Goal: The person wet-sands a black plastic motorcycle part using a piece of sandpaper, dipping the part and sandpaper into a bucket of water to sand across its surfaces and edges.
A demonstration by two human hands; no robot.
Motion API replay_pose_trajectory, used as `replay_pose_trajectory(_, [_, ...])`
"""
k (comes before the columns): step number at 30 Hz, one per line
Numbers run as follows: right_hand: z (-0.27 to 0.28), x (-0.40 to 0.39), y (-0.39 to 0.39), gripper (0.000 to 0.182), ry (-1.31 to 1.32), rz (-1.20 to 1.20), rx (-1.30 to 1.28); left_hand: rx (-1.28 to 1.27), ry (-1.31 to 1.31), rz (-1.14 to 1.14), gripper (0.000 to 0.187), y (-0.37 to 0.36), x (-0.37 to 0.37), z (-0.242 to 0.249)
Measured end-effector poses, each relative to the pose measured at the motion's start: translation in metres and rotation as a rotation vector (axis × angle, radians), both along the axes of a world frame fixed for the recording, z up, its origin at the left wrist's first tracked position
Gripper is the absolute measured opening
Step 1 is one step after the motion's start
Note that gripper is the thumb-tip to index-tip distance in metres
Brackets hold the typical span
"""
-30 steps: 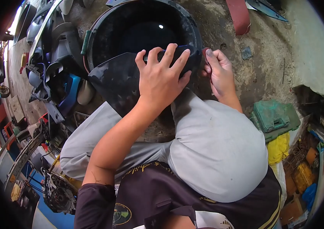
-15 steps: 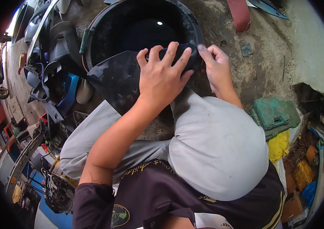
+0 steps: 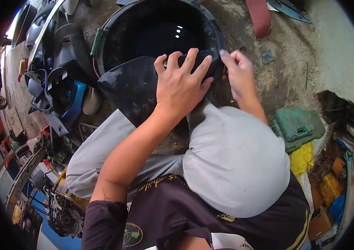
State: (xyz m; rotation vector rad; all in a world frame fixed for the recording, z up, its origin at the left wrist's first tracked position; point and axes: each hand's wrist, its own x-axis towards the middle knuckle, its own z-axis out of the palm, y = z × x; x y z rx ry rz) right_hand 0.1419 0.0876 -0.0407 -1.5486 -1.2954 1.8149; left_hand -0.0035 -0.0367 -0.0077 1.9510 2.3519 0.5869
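Left hand: my left hand (image 3: 181,85) lies flat with fingers spread, pressing down on the dark, glossy, wet plastic fairing panel (image 3: 133,89).
Right hand: my right hand (image 3: 237,77) pinches the panel's far right edge between narrowed fingers; whether anything else sits in the grip I cannot tell.
Panel: it rests across my lap, its far end tipped over the near rim of the round black plastic tub (image 3: 160,29), which holds dark water.
In the way: my left hand covers the panel's middle, and my grey-trousered right knee (image 3: 235,162) hides its near right part.
Left of scene: a heap of grey and blue motorcycle body panels (image 3: 58,71) lies just beside the tub.
Right of scene: a green plastic tool case (image 3: 298,125) sits on the dirt floor, a yellow cloth (image 3: 302,158) near it.
Far right: a red strip (image 3: 260,16) lies on the ground.
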Motion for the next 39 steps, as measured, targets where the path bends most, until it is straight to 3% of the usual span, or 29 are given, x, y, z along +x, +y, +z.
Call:
replay_pose_trajectory(5, [0.007, 0.016, -0.005, 0.031, 0.298, -0.035, -0.210, 0.082, -0.050, -0.024, 0.057, -0.002, -0.004, 0.005])
replay_pose_trajectory(18, [-0.003, 0.012, -0.005, 0.038, 0.128, -0.002, -0.177, -0.042, 0.004, -0.070, 0.055, -0.001, -0.004, 0.003])
replay_pose_trajectory(21, [-0.010, 0.001, 0.007, 0.039, 0.073, 0.046, -0.009, -0.031, 0.014, -0.070, 0.054, 0.000, -0.004, 0.001])
replay_pose_trajectory(25, [-0.002, 0.008, 0.000, 0.039, 0.031, -0.002, -0.056, -0.041, 0.008, -0.062, 0.053, -0.001, -0.002, 0.003])
replay_pose_trajectory(29, [-0.017, -0.001, 0.012, 0.039, 0.063, 0.053, 0.079, -0.045, 0.007, -0.059, 0.052, 0.001, -0.004, 0.002])
replay_pose_trajectory(32, [-0.005, 0.009, 0.001, 0.038, 0.052, -0.001, -0.089, -0.039, -0.006, -0.057, 0.052, 0.000, -0.003, 0.002])
replay_pose_trajectory(39, [-0.004, 0.008, -0.002, 0.037, 0.086, -0.005, -0.143, -0.030, 0.002, -0.049, 0.052, 0.000, -0.002, 0.000])
